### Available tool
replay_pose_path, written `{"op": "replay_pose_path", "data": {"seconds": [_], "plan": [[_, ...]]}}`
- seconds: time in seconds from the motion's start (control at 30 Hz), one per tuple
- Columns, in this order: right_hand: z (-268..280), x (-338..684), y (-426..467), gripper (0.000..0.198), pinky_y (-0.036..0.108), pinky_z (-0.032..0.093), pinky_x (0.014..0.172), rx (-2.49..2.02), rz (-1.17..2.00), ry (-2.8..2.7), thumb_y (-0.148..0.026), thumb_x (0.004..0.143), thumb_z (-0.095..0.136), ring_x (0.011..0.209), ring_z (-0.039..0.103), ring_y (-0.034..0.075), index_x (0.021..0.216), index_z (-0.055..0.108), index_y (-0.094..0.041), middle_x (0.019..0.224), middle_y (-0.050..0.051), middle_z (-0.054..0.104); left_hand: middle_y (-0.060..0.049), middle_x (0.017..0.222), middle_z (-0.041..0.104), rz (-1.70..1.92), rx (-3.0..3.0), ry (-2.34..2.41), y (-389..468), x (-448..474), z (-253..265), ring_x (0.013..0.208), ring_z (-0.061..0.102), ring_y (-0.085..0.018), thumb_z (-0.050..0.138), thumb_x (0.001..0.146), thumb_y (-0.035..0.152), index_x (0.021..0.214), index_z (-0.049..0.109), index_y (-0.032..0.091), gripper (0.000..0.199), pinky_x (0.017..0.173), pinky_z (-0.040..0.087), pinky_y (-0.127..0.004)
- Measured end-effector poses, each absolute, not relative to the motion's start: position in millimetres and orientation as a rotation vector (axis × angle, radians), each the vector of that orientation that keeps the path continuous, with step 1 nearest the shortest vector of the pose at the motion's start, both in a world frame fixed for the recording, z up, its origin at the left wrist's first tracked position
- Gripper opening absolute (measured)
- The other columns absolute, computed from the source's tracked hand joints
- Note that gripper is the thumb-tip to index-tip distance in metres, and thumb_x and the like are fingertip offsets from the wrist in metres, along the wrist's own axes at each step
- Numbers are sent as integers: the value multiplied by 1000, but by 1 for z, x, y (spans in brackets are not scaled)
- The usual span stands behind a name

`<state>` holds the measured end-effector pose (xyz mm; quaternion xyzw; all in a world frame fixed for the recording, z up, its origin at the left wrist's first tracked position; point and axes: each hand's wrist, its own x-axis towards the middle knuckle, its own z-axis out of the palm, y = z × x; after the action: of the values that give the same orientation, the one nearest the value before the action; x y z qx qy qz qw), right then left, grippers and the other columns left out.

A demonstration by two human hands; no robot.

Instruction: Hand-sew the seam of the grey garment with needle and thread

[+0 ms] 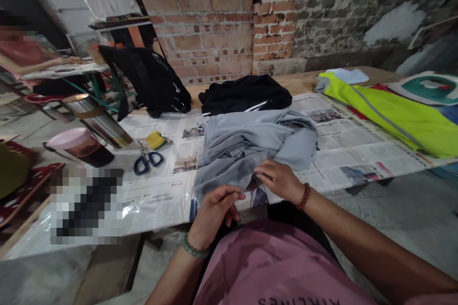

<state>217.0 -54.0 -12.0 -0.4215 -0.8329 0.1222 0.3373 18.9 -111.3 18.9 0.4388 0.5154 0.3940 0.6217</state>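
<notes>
A crumpled grey garment (pixel 246 145) lies on the newspaper-covered table (pixel 358 152) in front of me. My right hand (pixel 279 178), with a red bead bracelet on the wrist, pinches the garment's near edge. My left hand (pixel 214 209), with a green bead bracelet, is curled just below the table edge; its fingertips meet the cloth's lower hem, and whether it holds something small I cannot tell.
A black folded garment (pixel 245 93) lies behind the grey one, and a black bag (pixel 150 78) stands at the back left. Blue-handled scissors (pixel 147 161), a yellow item (pixel 155 139), a pink-lidded container (pixel 78 145) and a metal pot (pixel 96 121) sit left. A neon-yellow vest (pixel 393 114) lies right. Another person sits far left.
</notes>
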Motion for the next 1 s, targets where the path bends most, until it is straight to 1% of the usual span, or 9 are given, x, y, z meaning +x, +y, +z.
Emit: {"op": "replay_pose_path", "data": {"seconds": [0.17, 0.27, 0.33, 0.4, 0.5, 0.63, 0.8, 0.87, 1.0], "plan": [[2, 223, -54, 12, 24, 40, 60, -1097, 635, -2028, -21, 77, 56, 64, 53, 12, 77, 68, -21, 68, 2, 58, -3, 78, 67, 923, 965, 1192, -109, 16, 18, 38, 52, -6, 63, 68, 28, 83, 62, 15, 20, 30, 33, -15], [15, 232, -62, 11, 21, 37, 54, -1115, 895, -1859, -26, 74, 61, 59, 50, 10, 71, 69, -19, 65, 0, 55, -3, 78, 68, 937, 950, 1183, -109, 16, 22, 38, 52, -6, 62, 69, 28, 82, 62, 16, 19, 30, 33, -16], [21, 238, -70, 13, 20, 32, 46, -1143, 1111, -1684, -31, 71, 64, 51, 44, 7, 72, 69, -19, 63, -1, 54, -3, 77, 68, 947, 948, 1170, -111, 17, 25, 37, 51, -6, 62, 69, 27, 82, 62, 16, 18, 30, 32, -15], [26, 242, -78, 16, 18, 24, 39, -1155, 1334, -1469, -34, 68, 66, 43, 35, 4, 74, 69, -19, 61, -2, 52, -3, 76, 67, 946, 948, 1145, -113, 20, 29, 36, 50, -5, 62, 69, 27, 81, 62, 15, 16, 29, 31, -15], [28, 244, -90, 19, 19, 17, 36, -1094, 1550, -1188, -34, 65, 70, 39, 29, 2, 73, 69, -18, 59, -2, 54, -3, 76, 67, 922, 938, 1099, -117, 24, 33, 36, 50, -5, 61, 70, 26, 82, 61, 15, 17, 29, 31, -15], [28, 244, -102, 21, 19, 17, 35, -1030, 1641, -947, -32, 61, 73, 37, 29, 1, 73, 70, -15, 59, 0, 57, -2, 78, 67, 865, 886, 1053, -125, 26, 35, 37, 50, -5, 61, 72, 28, 90, 58, 19, 21, 30, 31, -15], [25, 244, -112, 18, 18, 18, 36, -961, 1700, -811, -28, 62, 74, 34, 30, 0, 72, 68, -14, 51, -3, 51, -3, 75, 67, 819, 882, 1016, -137, 26, 40, 35, 48, -4, 61, 73, 27, 78, 57, 17, 12, 30, 29, -14], [24, 244, -115, 17, 18, 19, 36, -942, 1712, -777, -27, 62, 74, 34, 30, 0, 71, 67, -14, 50, -4, 49, -3, 74, 67, 799, 889, 1000, -140, 26, 40, 35, 48, -4, 61, 74, 27, 76, 57, 16, 12, 30, 28, -14], [26, 240, -121, 17, 19, 20, 36, -933, 1733, -690, -27, 60, 74, 34, 32, 1, 67, 65, -14, 53, -4, 51, -5, 78, 68, 755, 881, 992, -144, 27, 36, 35, 49, -5, 62, 73, 28, 76, 56, 15, 14, 30, 29, -15]]}}
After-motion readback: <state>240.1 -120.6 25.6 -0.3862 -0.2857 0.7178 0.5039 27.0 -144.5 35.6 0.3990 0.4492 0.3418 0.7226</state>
